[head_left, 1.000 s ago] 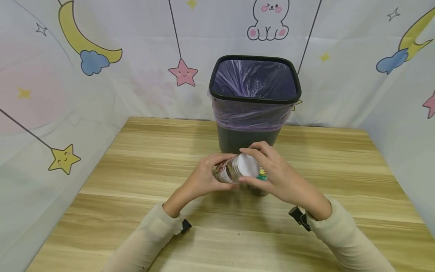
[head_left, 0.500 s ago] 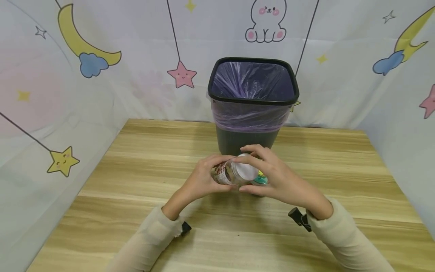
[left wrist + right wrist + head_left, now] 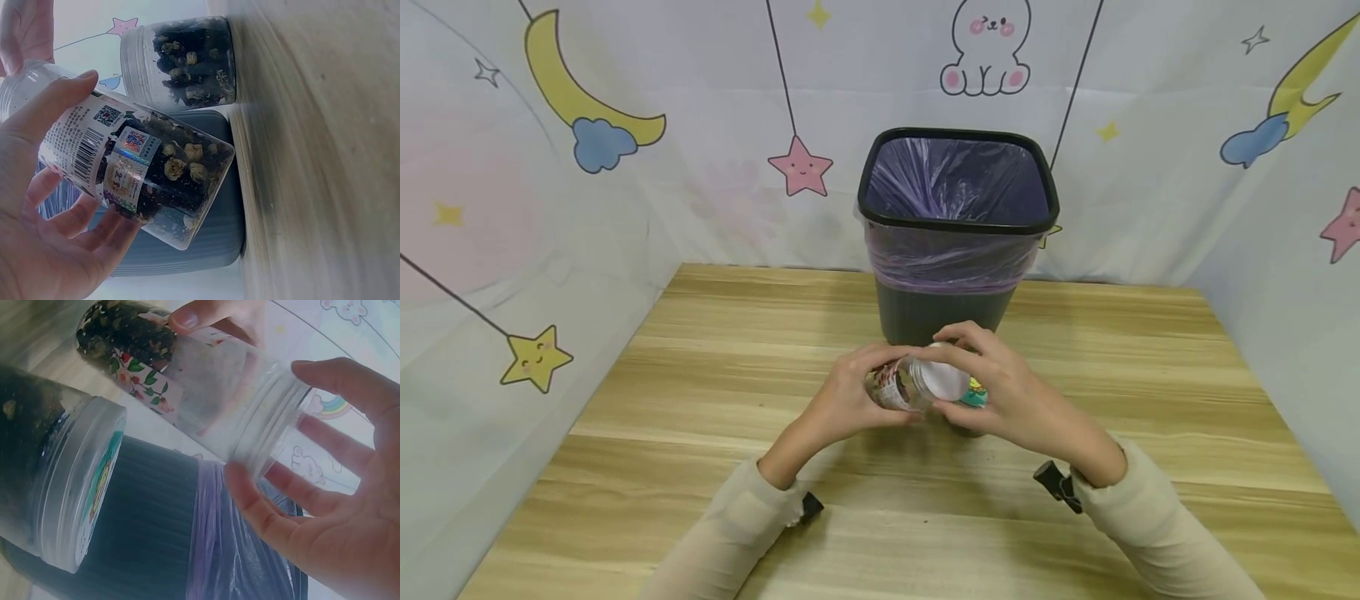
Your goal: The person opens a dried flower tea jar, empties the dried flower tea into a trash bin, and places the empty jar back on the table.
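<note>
My left hand (image 3: 853, 392) grips a clear plastic jar (image 3: 150, 162) round its labelled side, tilted above the table. Dark dried tea with small pale flower buds lies toward its bottom end. My right hand (image 3: 1011, 392) holds the jar's whitish lid (image 3: 945, 379) at the rim, thumb on one side and fingers on the other. In the right wrist view, those fingertips (image 3: 240, 478) touch the lid end of the jar. A second jar (image 3: 194, 62), with similar contents, stands upright beside the held one. Its green and yellow lid (image 3: 103, 481) is partly hidden by my right hand in the head view.
Right behind the jars stands a dark grey bin (image 3: 940, 312) with a black rim (image 3: 958, 225) and a purple plastic liner. The wooden table (image 3: 737, 350) meets a patterned white cloth (image 3: 715, 108) at the back and sides. Black clips (image 3: 1060, 486) sit at both cuffs.
My right fingers and thumb have shifted round the lid, the index finger now lying further across it. The left hand keeps its hold, and the second jar stays put.
</note>
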Motion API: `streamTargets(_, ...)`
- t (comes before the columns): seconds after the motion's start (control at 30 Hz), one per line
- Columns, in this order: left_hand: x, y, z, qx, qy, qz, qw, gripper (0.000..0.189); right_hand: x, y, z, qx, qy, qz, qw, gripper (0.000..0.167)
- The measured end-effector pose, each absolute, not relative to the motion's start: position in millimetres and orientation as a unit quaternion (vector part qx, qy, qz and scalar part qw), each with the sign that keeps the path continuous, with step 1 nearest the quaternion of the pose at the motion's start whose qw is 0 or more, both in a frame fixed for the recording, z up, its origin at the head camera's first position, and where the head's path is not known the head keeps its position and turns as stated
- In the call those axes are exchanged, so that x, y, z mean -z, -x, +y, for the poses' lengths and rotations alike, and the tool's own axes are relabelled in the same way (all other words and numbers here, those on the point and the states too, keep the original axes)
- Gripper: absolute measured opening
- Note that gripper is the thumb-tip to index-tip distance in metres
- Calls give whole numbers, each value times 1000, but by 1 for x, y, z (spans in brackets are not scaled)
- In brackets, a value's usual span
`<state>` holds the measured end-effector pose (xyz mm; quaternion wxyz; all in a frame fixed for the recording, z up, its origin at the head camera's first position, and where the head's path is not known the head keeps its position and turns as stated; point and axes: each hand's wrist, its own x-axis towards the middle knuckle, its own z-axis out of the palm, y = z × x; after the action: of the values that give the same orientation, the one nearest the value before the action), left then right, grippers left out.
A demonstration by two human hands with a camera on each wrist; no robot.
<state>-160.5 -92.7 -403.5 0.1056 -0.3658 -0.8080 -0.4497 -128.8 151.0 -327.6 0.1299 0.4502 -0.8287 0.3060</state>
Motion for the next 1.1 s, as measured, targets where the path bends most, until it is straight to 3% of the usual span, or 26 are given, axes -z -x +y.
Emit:
streamTargets(0.27, 402, 160, -95, 437, 361, -817, 107, 74, 328, 128, 147, -291, -443, -835, 151, 61)
streamTargets(0.4, 402, 160, -96, 436, 361, -817, 111, 75, 329, 130, 146, -271, -442, -838, 168, 56)
streamTargets(0.67, 402, 161, -95, 436, 366, -814, 116, 75, 327, 130, 149, -281, -472, -827, 120, 53)
streamTargets(0.9, 400, 161, -95, 430, 365, -816, 123, 74, 328, 130, 147, -286, -430, -844, 145, 66)
streamTargets(1.1, 399, 160, -94, 424, 360, -821, 127, 75, 328, 129, 149, -300, -420, -849, 116, 65)
